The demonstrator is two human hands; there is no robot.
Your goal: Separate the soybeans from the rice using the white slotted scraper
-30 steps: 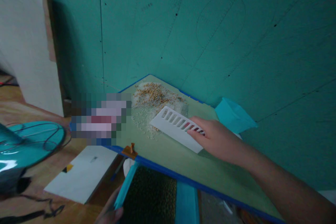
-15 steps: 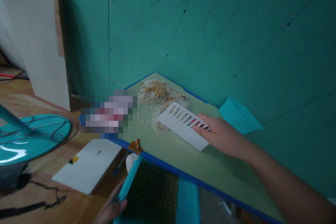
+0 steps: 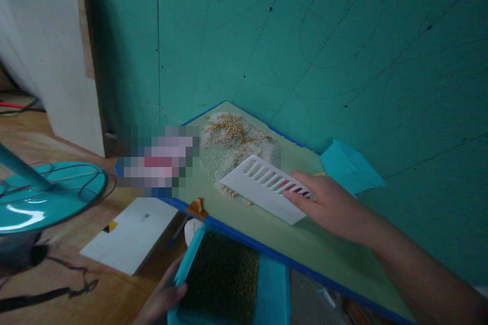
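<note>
My right hand (image 3: 318,202) grips a flat white plastic scraper (image 3: 263,193) by its slotted side, thumb over the slots. The scraper's long edge rests at the near side of a pile of white grains (image 3: 217,150) topped with tan round beans (image 3: 232,129). This pile lies on a pale green board (image 3: 328,256) with blue edging. Below the board's near edge, my left hand (image 3: 168,292) is closed on the left rim of a turquoise tray (image 3: 274,289). Dark small beans (image 3: 221,274) fill most of that tray.
A folded turquoise piece (image 3: 348,165) lies at the board's right, against the green wall (image 3: 213,35). Brown tape (image 3: 197,207) sticks on the near edge. To the left are a blurred-out item (image 3: 160,160), a white panel (image 3: 131,238) and a round turquoise base (image 3: 57,203) with cables.
The scraper in my right hand has moved slightly toward me, pulling a few grains and beans to the pile's near side. My left hand stays on the tray.
</note>
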